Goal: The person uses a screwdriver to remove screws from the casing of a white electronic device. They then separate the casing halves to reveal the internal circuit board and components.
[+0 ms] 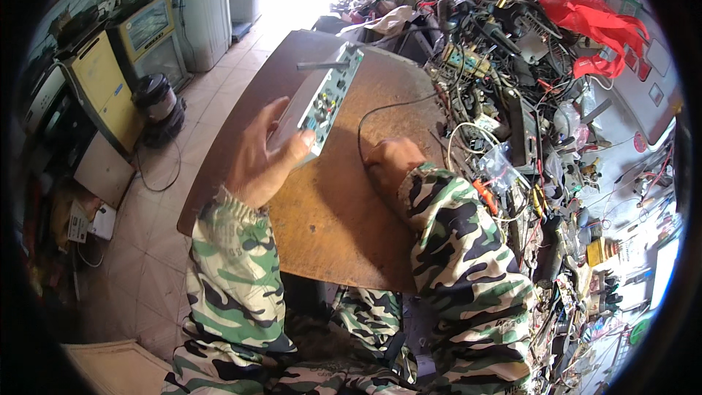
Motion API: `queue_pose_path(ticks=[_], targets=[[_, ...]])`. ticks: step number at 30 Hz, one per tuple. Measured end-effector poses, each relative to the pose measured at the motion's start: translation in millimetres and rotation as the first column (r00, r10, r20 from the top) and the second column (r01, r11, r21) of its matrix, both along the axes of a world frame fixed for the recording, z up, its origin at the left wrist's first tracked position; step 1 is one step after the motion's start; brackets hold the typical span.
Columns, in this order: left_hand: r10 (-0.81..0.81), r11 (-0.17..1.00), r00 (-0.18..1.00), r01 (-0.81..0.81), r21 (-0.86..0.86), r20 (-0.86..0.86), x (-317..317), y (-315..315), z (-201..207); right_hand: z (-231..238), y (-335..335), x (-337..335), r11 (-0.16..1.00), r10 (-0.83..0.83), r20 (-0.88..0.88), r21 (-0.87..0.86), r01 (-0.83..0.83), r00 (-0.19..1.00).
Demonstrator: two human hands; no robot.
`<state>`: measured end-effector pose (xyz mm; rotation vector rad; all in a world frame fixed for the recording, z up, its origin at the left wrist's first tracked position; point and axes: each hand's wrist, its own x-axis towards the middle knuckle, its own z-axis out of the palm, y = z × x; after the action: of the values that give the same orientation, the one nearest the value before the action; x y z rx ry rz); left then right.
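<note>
My left hand [263, 153] grips a grey metal electronics box [292, 113] near its lower end, thumb on one face and fingers behind. The box is tilted up over the table, and its narrow panel [329, 99] carries several knobs and coloured sockets. A dark flat bar [318, 66] sticks out leftward from its upper part. Low over the brown tabletop, my right hand [393, 157] is closed with its fingers round a thin black cable [376, 108]. That cable curves in from the pile on the right; what else the fingers may hold is hidden.
A worn brown table [329, 249] stands before me. Heaped cables and electronic parts [497, 88] crowd its right side, with a red plastic bag [592, 22] on top. Left, on the tiled floor, are a black canister [155, 99], a yellow cabinet [106, 88] and a white appliance [201, 18].
</note>
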<state>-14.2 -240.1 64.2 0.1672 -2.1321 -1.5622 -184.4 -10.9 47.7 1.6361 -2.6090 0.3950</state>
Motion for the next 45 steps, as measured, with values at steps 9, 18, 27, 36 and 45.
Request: queue_pose_path(ticks=[9, 18, 27, 36, 45], targets=[[0.018, 0.967, 0.994, -0.044, -0.251, -0.107, -5.4, 5.9, 0.5, -17.4, -12.0, -76.9, 0.965, -0.261, -0.055, -0.044, 0.259, 0.964], [0.079, 0.885, 0.989, -0.126, -0.449, -0.123, 4.6, 10.4, -1.4, -23.9, -41.2, -189.4, 0.9, -0.436, -0.168, -0.049, 0.434, 0.884], [0.169, 0.703, 0.979, -0.038, -0.71, 0.115, -5.3, 55.2, -2.8, 19.4, 40.9, -112.7, 0.938, -0.341, 0.022, -0.061, 0.342, 0.94], [0.281, 0.565, 0.943, -0.013, -0.825, 0.178, -6.8, 94.7, -15.1, 46.4, 144.5, 44.3, 0.88, -0.46, 0.123, -0.064, 0.47, 0.879], [0.238, 0.533, 0.961, -0.006, -0.846, 0.144, 8.5, 100.5, -3.9, 6.8, 177.1, 67.2, 0.774, -0.631, -0.068, -0.132, 0.62, 0.773]])
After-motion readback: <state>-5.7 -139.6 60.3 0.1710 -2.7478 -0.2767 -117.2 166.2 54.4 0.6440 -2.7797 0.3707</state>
